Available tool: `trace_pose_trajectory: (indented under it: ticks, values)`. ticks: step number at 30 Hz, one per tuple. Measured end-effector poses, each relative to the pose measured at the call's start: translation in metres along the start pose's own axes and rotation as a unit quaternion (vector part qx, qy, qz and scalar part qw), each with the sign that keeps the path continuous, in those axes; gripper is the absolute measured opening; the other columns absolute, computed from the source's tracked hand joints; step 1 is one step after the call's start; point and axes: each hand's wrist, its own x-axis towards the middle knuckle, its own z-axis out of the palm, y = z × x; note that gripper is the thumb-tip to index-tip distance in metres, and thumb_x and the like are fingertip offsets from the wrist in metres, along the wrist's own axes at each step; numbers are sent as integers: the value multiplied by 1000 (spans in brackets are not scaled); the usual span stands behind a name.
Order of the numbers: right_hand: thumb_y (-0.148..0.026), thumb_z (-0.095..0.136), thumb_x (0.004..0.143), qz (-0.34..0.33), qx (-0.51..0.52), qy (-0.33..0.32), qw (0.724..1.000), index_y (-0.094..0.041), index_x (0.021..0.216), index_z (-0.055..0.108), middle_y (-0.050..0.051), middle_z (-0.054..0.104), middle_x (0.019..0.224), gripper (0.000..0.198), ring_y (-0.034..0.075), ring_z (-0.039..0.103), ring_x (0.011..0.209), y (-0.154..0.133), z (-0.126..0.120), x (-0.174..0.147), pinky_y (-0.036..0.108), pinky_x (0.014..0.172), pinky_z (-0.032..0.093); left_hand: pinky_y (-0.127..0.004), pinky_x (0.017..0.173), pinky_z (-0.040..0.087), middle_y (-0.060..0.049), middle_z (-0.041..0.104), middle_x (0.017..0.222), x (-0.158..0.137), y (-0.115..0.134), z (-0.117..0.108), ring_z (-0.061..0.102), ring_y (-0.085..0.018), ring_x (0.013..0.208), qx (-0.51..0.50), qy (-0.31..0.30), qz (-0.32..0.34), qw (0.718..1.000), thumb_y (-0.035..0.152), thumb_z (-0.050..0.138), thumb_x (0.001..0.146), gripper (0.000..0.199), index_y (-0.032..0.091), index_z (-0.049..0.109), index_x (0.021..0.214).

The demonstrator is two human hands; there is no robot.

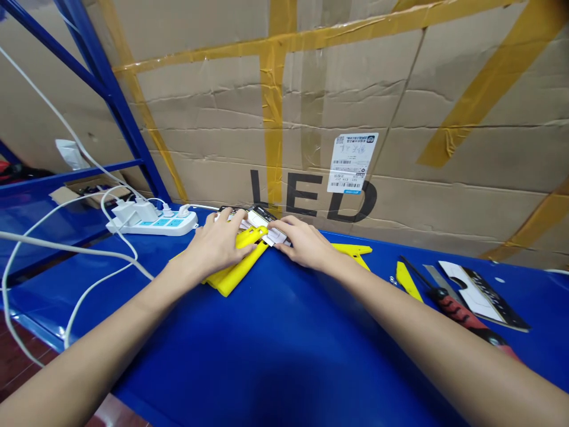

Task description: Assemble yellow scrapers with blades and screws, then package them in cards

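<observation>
My left hand point(216, 243) is curled over a bright yellow folded piece point(233, 273), its thumb along the near side and its fingertips at the back. My right hand point(309, 242) pinches the edge of a white and black printed card point(276, 236), which lies against the yellow piece. Part of another printed card shows behind my left fingers. Both hands rest low over the blue tabletop point(275, 320), and they cover much of what they hold. Just behind my right wrist lies a flat yellow part point(353, 252).
A white power strip point(166, 224) with plugs and loose white cables point(89, 252) lies at left. On the right are a red and black handled tool point(462, 314), a yellow strip point(406, 281) and another printed card point(484, 296). A large taped carton point(213, 130) stands behind.
</observation>
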Motion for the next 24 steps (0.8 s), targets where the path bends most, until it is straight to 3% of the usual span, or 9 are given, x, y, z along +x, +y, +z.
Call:
trace_pose_trajectory:
  ticks: [5, 11, 14, 18, 24]
  values:
    - [-17, 58, 93, -14, 7, 25, 1000, -23, 134, 61, 13, 60, 134, 42, 30, 61, 118, 0, 8, 15, 45, 99, 47, -54, 90, 48, -25, 65, 128, -1, -8, -1, 63, -43, 112, -42, -68, -70, 994, 70, 46, 88, 85, 21, 31, 156]
    - [-15, 62, 89, -26, 33, 35, 998, -18, 128, 65, 13, 63, 129, 39, 24, 64, 108, 0, 16, 29, 41, 98, 49, -54, 89, 49, -24, 69, 122, -3, -4, 0, 67, -42, 106, 5, -53, -101, 994, 62, 39, 95, 76, 20, 30, 158]
    - [-15, 63, 88, -31, 47, 40, 998, -19, 125, 66, 13, 64, 128, 38, 24, 64, 106, 3, 17, 26, 41, 97, 49, -57, 95, 46, -25, 58, 141, -5, -5, 1, 62, -44, 116, 13, -45, -95, 994, 65, 39, 95, 76, 22, 32, 158]
    - [-19, 65, 89, -40, 72, 44, 996, -20, 119, 69, 11, 65, 124, 30, 22, 64, 101, 6, 14, 15, 39, 93, 51, -58, 105, 41, -19, 36, 161, -9, -4, 4, 44, -46, 138, 30, -13, -65, 997, 66, 43, 93, 74, 29, 35, 157]
    - [-9, 64, 85, -13, 117, 46, 992, -17, 104, 71, 9, 68, 109, 21, 16, 67, 81, 5, 8, 7, 33, 81, 55, -59, 108, 40, -16, 35, 163, -12, 5, 10, 40, -43, 142, 36, -6, -19, 999, 55, 44, 98, 61, 29, 42, 153]
